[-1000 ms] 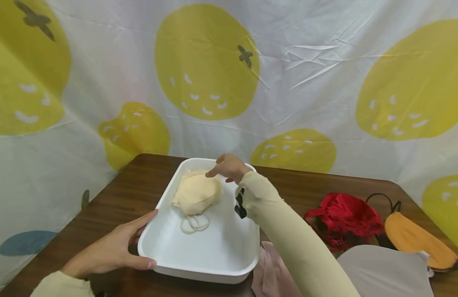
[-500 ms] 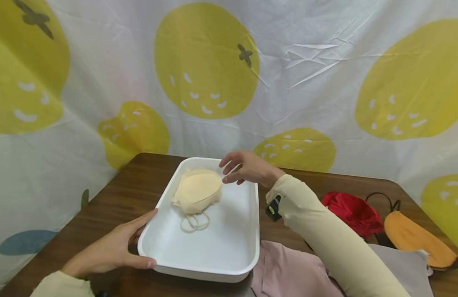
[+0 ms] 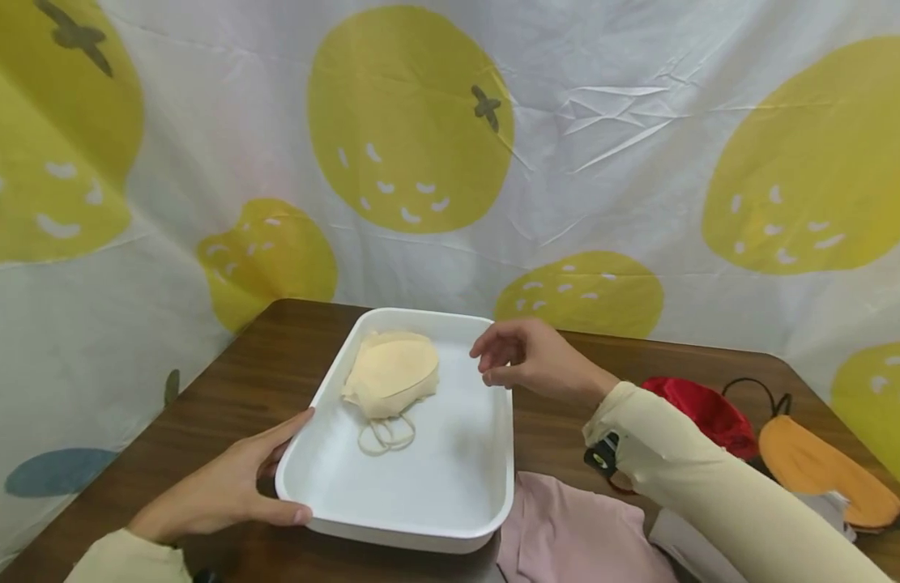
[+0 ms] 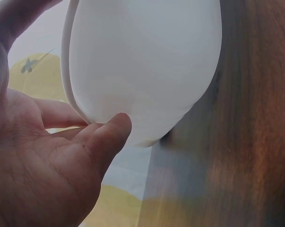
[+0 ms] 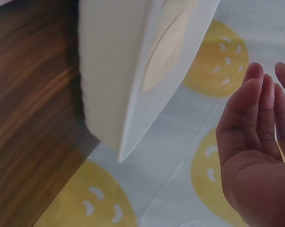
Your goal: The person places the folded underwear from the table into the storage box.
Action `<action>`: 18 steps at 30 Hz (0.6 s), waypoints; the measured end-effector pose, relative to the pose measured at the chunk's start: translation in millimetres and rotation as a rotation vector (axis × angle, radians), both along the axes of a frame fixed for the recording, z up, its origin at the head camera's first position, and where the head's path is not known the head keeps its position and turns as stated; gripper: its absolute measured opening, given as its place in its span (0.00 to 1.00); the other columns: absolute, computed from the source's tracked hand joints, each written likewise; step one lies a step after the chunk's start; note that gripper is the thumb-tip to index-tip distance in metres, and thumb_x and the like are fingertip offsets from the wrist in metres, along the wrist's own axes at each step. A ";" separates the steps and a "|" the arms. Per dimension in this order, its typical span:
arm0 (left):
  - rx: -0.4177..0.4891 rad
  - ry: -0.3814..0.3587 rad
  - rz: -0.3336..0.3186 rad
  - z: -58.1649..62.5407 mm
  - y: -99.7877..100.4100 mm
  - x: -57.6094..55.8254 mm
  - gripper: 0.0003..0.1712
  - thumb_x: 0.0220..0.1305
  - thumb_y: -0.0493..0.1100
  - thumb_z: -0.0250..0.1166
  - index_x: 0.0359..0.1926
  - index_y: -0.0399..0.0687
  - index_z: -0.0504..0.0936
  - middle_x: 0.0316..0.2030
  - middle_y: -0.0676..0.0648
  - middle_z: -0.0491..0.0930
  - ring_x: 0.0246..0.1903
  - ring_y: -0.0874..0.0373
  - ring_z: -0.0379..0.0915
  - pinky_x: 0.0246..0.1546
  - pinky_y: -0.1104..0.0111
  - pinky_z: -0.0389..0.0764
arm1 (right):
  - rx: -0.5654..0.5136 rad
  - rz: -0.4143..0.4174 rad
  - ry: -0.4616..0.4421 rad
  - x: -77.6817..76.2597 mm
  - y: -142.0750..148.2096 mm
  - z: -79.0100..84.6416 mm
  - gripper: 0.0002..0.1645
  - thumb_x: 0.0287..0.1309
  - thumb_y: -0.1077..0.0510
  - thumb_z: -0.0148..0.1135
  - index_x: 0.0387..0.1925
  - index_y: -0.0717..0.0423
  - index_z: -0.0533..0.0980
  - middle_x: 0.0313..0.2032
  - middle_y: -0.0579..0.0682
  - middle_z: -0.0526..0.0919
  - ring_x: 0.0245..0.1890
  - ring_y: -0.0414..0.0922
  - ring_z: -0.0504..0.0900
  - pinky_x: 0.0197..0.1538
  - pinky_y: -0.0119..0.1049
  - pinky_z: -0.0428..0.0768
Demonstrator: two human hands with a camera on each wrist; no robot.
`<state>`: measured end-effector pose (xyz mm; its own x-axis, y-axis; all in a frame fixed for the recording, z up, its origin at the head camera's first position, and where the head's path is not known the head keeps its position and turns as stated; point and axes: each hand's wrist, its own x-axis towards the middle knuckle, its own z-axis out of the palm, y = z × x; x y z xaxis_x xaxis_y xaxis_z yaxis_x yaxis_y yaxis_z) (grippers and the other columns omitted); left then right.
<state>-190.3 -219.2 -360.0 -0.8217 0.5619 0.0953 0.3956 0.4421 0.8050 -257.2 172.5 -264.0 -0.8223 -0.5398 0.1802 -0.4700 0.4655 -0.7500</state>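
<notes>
The left hand grips the near left corner of a white tray: its thumb lies along the rim and the fingers curl under the outside wall, as the left wrist view shows. The forearm, in a cream sleeve, comes in from the near left edge.

The right hand hovers over the tray's far right rim, its grip loose and holding nothing. The fingers are relaxed and lightly bent, pointing left. The right arm reaches in from the near right, also in a cream sleeve, with a small black device at the wrist.

The tray sits on a dark wooden tabletop, left of centre. In its far left part lies a cream fabric piece, rounded and folded, with thin looped straps trailing toward the near side.

Right of the tray, a pink cloth lies at the near edge. Farther right are a red fabric piece and an orange one. A white sheet with large yellow fruit shapes hangs behind.
</notes>
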 end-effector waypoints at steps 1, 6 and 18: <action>-0.002 0.002 0.002 0.0 -0.5 0.1 0.66 0.50 0.47 0.80 0.78 0.32 0.45 0.72 0.24 0.56 0.56 0.71 0.73 0.51 0.79 0.78 | 0.002 -0.003 -0.011 2.0 3.5 -0.2 0.15 0.53 0.68 0.70 0.45 0.61 0.82 0.34 0.56 0.85 0.31 0.40 0.83 0.35 0.35 0.84; 0.018 -0.015 -0.003 -0.1 -1.4 0.6 0.67 0.51 0.47 0.79 0.78 0.32 0.44 0.73 0.24 0.56 0.57 0.71 0.73 0.51 0.80 0.78 | 0.040 0.014 -0.059 11.4 24.3 -3.1 0.16 0.55 0.67 0.70 0.46 0.59 0.81 0.36 0.55 0.85 0.35 0.41 0.85 0.39 0.34 0.84; 0.007 -0.043 -0.002 2.1 -0.4 0.3 0.67 0.51 0.47 0.79 0.78 0.32 0.44 0.72 0.24 0.56 0.55 0.67 0.75 0.50 0.79 0.78 | 0.217 0.182 -0.193 34.1 71.9 -20.4 0.17 0.56 0.66 0.68 0.49 0.55 0.80 0.39 0.52 0.85 0.41 0.42 0.84 0.45 0.32 0.83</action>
